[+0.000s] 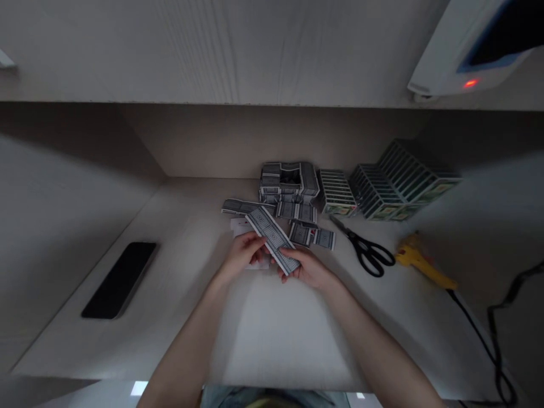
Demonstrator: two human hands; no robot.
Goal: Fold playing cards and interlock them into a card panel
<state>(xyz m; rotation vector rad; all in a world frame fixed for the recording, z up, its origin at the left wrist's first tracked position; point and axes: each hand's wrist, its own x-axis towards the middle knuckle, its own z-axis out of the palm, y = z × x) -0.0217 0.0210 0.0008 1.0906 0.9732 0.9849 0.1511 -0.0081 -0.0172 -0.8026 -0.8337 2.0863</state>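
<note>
My left hand (242,255) and my right hand (308,269) both grip a long strip of joined grey-backed playing cards (272,239), held tilted above the desk. My left hand pinches its middle edge, and my right hand has its lower end. A white card (241,227) lies partly hidden under my left hand. Just beyond lie loose grey-backed card strips (296,211) and a heap of folded card pieces (289,180).
Rows of stacked, boxed card packs (374,191) stand at the right, beside black-handled scissors (363,249) and a yellow glue gun (420,263) with a black cord. A black phone (119,280) lies on the left of the desk (272,334), under a white shelf.
</note>
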